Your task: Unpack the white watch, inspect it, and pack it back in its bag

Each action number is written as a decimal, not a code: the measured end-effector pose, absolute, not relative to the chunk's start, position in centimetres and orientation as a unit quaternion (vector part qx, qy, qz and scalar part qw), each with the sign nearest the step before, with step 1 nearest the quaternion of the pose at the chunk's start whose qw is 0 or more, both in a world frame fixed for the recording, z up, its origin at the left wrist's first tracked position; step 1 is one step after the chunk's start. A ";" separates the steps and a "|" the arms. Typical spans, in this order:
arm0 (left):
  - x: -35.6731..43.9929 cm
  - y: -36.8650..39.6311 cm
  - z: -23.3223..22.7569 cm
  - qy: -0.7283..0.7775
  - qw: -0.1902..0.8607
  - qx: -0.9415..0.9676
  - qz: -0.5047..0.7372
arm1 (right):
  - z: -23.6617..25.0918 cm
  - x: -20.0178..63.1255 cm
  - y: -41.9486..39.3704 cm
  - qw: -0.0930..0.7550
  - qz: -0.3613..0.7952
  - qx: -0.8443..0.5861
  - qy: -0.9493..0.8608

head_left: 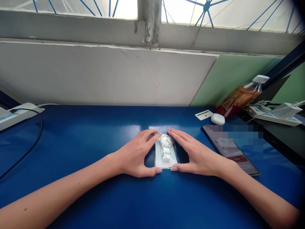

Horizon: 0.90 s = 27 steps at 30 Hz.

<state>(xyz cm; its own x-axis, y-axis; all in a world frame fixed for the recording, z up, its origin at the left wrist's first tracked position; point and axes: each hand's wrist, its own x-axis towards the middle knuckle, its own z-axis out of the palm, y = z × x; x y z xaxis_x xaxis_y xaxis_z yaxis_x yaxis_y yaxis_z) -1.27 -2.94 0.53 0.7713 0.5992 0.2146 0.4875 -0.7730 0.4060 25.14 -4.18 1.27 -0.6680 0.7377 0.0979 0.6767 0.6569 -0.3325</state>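
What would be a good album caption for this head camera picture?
Two bare hands, left hand and right hand, frame a white wristwatch in its clear pouch on a blue table.

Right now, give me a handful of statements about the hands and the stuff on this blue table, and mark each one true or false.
1. Both hands frame a white wristwatch lying on a clear packet. True.
2. The left hand grips the phone. False: the phone lies untouched, right of the right hand.
3. A white earbud case sits on the blue table beyond the phone. True.
4. The bottle stands upright. False: the bottle lies tilted against the wall at far right.
5. A power strip with a black cable sits at far left. True.
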 end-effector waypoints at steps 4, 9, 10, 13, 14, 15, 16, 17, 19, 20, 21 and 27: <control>-1.3 -3.0 0.5 0.295 0.175 0.922 0.182 | 1.4 25.3 -4.2 0.109 0.124 -0.388 -0.907; -1.3 -3.0 0.5 0.293 0.157 0.928 0.170 | 1.3 25.6 -3.9 0.077 0.124 -0.400 -0.905; -1.3 -3.0 0.5 0.293 0.150 0.930 0.165 | 1.3 25.7 -3.8 0.074 0.124 -0.405 -0.903; -1.3 -2.9 0.4 0.298 0.139 0.933 0.148 | 1.3 25.7 -3.7 0.072 0.121 -0.419 -0.897; -1.3 -2.9 0.4 0.301 0.139 0.932 0.146 | 1.3 25.7 -3.7 0.074 0.120 -0.421 -0.896; -1.3 -2.9 0.4 0.304 0.140 0.931 0.144 | 1.3 25.7 -3.6 0.076 0.120 -0.422 -0.895; -1.3 -2.9 0.3 0.307 0.139 0.931 0.143 | 1.2 25.7 -3.6 0.078 0.120 -0.423 -0.895; -1.2 -2.9 0.3 0.310 0.139 0.930 0.144 | 1.2 25.7 -3.6 0.080 0.119 -0.424 -0.894; -1.2 -2.8 0.2 0.313 0.139 0.928 0.145 | 1.2 25.7 -3.5 0.080 0.120 -0.427 -0.893; -1.2 -2.8 0.2 0.313 0.140 0.928 0.146 | 1.1 25.8 -3.5 0.079 0.121 -0.428 -0.892; -1.2 -2.8 0.2 0.313 0.141 0.928 0.146 | 1.1 25.8 -3.5 0.079 0.122 -0.427 -0.892; -1.3 -2.8 0.3 0.312 0.131 0.932 0.129 | 1.1 26.0 -3.5 0.077 0.126 -0.414 -0.898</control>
<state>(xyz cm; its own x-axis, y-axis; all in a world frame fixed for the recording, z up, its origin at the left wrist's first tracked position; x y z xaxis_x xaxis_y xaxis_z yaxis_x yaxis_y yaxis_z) -1.27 -2.83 0.25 0.7723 0.6152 0.1584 0.5478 -0.7712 0.3243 25.96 -3.45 1.10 -0.6457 0.7628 0.0336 0.7241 0.6257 -0.2901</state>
